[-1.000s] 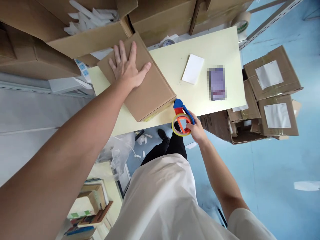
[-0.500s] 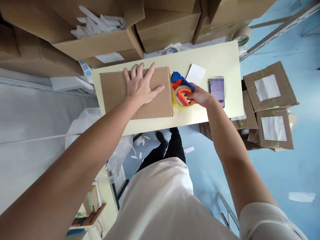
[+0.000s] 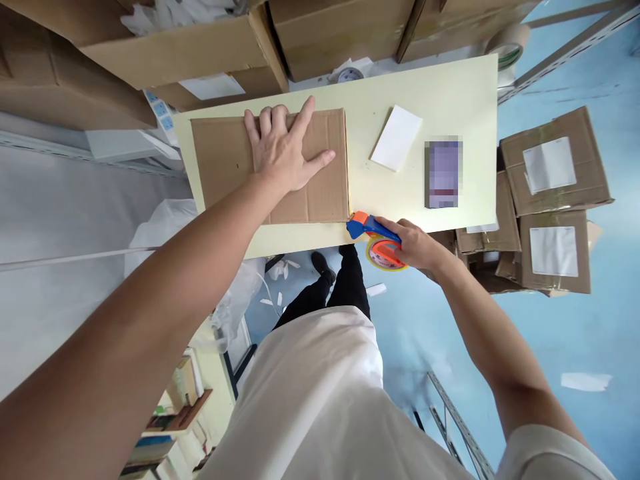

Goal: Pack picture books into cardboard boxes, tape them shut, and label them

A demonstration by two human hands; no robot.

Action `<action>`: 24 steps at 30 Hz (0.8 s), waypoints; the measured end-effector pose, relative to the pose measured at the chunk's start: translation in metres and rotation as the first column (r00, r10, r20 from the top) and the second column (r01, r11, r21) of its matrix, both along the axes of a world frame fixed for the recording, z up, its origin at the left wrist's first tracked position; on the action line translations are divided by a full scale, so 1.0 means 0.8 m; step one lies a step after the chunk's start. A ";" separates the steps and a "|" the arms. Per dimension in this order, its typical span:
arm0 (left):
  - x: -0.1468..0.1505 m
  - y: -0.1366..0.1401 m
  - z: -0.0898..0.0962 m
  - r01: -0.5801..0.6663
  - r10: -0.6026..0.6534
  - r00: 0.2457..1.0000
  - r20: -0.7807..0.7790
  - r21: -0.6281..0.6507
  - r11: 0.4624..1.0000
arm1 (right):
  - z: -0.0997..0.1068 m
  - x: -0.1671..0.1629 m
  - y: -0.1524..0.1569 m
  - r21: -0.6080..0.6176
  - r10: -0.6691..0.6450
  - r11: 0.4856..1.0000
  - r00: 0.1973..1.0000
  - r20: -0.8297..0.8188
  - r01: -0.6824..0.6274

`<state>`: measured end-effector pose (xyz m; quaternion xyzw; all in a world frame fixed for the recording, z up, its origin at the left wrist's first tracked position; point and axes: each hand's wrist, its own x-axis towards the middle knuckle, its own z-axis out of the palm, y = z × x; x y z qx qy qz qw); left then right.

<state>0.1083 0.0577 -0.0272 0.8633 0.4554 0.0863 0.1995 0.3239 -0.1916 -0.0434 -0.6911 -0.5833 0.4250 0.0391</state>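
Note:
A closed cardboard box [image 3: 225, 167] lies on the pale table [image 3: 460, 93]. My left hand [image 3: 283, 147] rests flat on its top, fingers spread. In my right hand [image 3: 417, 245] is a blue and orange tape dispenser [image 3: 373, 227] with a roll of yellowish tape. Its head sits by the box's near right corner, and the roll hangs past the table's front edge. Whether tape runs from the dispenser to the box's right side I cannot tell.
A white card [image 3: 397, 138] and a phone [image 3: 443, 175] lie right of the box. Large cartons [image 3: 340, 40] line the back. Taped boxes with white labels [image 3: 554, 252] are stacked at the right. A plastic bag [image 3: 165, 223] hangs at the left, and a metal ladder-like frame [image 3: 455, 423] stands below.
My right hand has drawn the tape dispenser toward me, from the middle of the box's right side to its near corner. My left hand stays on the box.

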 end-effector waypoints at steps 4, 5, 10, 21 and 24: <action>0.001 0.002 -0.006 0.018 -0.018 1.000 0.015 0.017 1.000 | 0.011 -0.007 0.014 0.056 0.146 0.986 0.978 0.146 -0.155; 0.003 0.004 -0.008 0.029 -0.029 0.999 0.030 0.023 0.999 | 0.013 -0.012 0.014 0.054 0.210 0.974 0.966 0.153 -0.221; 0.009 0.009 -0.011 0.044 -0.045 0.999 0.031 0.037 0.998 | 0.027 -0.036 -0.019 0.046 0.207 0.975 0.964 0.167 -0.218; -0.128 -0.074 0.033 -0.154 0.154 0.988 0.015 0.154 0.976 | 0.139 -0.024 -0.038 0.332 -0.216 0.862 0.870 -0.443 0.383; -0.148 -0.081 0.028 -0.149 0.156 0.987 -0.033 0.163 0.975 | 0.161 -0.022 -0.003 0.435 -0.192 0.784 0.840 -0.508 0.443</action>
